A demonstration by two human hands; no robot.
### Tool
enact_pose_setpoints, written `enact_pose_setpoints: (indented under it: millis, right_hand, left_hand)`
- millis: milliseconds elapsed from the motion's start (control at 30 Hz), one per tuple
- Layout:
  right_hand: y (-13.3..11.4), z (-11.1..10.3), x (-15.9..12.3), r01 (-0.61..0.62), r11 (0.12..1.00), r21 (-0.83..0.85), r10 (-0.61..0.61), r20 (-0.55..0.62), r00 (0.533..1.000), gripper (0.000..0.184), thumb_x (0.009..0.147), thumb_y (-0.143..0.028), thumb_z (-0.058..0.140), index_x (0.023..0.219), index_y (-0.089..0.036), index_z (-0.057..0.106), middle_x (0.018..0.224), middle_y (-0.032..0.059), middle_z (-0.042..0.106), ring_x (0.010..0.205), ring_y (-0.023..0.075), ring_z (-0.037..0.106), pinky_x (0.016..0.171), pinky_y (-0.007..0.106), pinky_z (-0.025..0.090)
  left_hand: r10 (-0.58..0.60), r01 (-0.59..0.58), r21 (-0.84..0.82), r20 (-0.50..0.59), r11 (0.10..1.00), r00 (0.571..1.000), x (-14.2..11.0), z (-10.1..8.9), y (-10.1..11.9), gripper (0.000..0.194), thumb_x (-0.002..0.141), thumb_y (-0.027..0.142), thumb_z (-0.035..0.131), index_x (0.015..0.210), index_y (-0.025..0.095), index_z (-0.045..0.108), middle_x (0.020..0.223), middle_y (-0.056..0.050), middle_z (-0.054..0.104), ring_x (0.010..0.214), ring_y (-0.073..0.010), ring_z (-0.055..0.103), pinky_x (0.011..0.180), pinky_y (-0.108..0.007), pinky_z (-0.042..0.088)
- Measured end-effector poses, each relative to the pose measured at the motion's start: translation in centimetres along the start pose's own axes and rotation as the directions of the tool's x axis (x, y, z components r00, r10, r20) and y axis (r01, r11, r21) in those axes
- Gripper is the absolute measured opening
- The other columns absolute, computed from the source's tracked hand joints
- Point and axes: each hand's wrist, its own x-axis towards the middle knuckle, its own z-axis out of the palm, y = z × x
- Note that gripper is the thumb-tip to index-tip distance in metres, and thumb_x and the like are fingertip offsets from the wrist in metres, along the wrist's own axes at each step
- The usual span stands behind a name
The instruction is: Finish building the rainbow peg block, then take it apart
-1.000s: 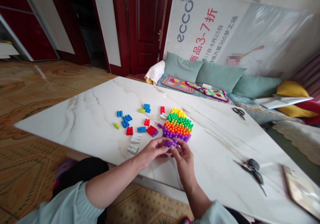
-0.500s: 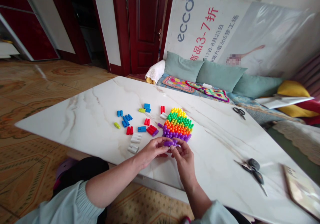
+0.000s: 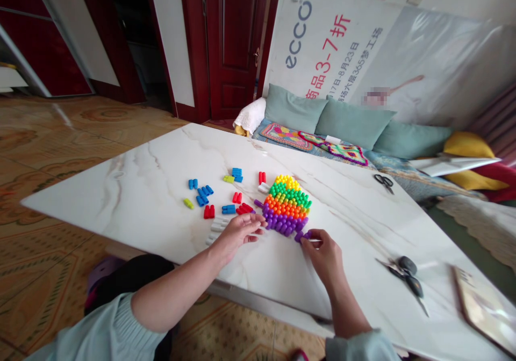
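A flat mat of snapped-together plastic pieces (image 3: 287, 204) lies on the white marble table (image 3: 153, 189), banded yellow, green, orange and purple from far to near. My left hand (image 3: 241, 229) rests at its near left corner, fingers bent, fingertips against the purple row. My right hand (image 3: 322, 248) is at the near right corner, thumb and forefinger pinched on a purple piece (image 3: 302, 235) at the mat's edge. Loose blue, red, white and green pieces (image 3: 217, 199) lie scattered to the left of the mat.
Black scissors (image 3: 385, 181) lie at the table's far right edge. Dark keys (image 3: 409, 277) and a framed board (image 3: 484, 310) sit near the right corner. A sofa with green cushions (image 3: 350, 127) stands behind the table, a red door (image 3: 234, 43) beyond.
My hands, which were together holding a purple strip in front of the mat, have parted. The strip now sits against the mat's near edge, and my right hand moved right to the corner.
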Motion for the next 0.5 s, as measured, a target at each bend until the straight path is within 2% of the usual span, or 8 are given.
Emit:
enact_pose_setpoints:
  millis: [167, 267, 367, 433, 500]
  right_hand:
    - [0.2, 1.2, -0.1, 0.034, 0.999, 0.013, -0.033, -0.06, 0.998, 0.031, 0.064, -0.043, 0.062, 0.086, -0.021, 0.06, 0.084, 0.0055, 0.071, 0.065, 0.0209, 0.066, 0.061, 0.033, 0.05]
    - [0.5, 1.4, 0.2, 0.028, 1.0, -0.007, -0.029, -0.068, 0.997, 0.031, 0.067, -0.042, 0.06, 0.089, -0.02, 0.059, 0.081, 0.005, 0.071, 0.065, 0.0203, 0.066, 0.061, 0.032, 0.049]
    - [0.8, 1.5, 0.4, 0.034, 0.999, -0.01, -0.035, -0.086, 0.996, 0.033, 0.068, -0.044, 0.06, 0.091, -0.02, 0.057, 0.085, 0.0056, 0.07, 0.064, 0.0192, 0.065, 0.061, 0.031, 0.049]
    - [0.9, 1.4, 0.4, 0.048, 0.999, -0.018, -0.05, -0.099, 0.994, 0.036, 0.068, -0.045, 0.06, 0.093, -0.02, 0.055, 0.092, 0.007, 0.069, 0.065, 0.0188, 0.065, 0.061, 0.032, 0.048]
    - [0.7, 1.2, 0.2, 0.064, 0.997, -0.051, -0.07, -0.118, 0.991, 0.037, 0.069, -0.046, 0.06, 0.095, -0.02, 0.055, 0.096, 0.0076, 0.068, 0.064, 0.0181, 0.064, 0.062, 0.032, 0.048]
  left_hand:
    - [-0.003, 0.003, 0.016, -0.007, 1.0, 1.0, 0.0, 0.0, -0.1, 0.031, 0.072, 0.035, 0.073, 0.096, 0.017, 0.066, 0.105, -0.01, 0.069, 0.083, -0.0167, 0.065, 0.069, -0.025, 0.046]
    - [0.003, -0.002, 0.039, -0.003, 0.999, 1.0, -0.2, 0.3, 0.0, 0.03, 0.073, 0.035, 0.072, 0.096, 0.017, 0.066, 0.105, -0.01, 0.068, 0.083, -0.0168, 0.065, 0.07, -0.025, 0.046]
    - [0.026, -0.026, 0.114, 0.007, 0.993, 1.0, -0.2, 0.3, 0.6, 0.025, 0.077, 0.034, 0.066, 0.096, 0.017, 0.065, 0.104, -0.009, 0.068, 0.084, -0.0174, 0.064, 0.069, -0.025, 0.046]
    - [0.099, -0.097, 0.245, 0.003, 0.965, 0.995, 0.1, -0.3, 1.5, 0.02, 0.079, 0.031, 0.062, 0.093, 0.018, 0.066, 0.099, -0.007, 0.069, 0.084, -0.0185, 0.064, 0.07, -0.027, 0.046]
    - [0.258, -0.217, 0.438, -0.037, 0.873, 0.965, 0.6, -1.4, 2.6, 0.015, 0.079, 0.026, 0.061, 0.091, 0.019, 0.068, 0.094, -0.006, 0.069, 0.085, -0.0198, 0.063, 0.075, -0.029, 0.046]
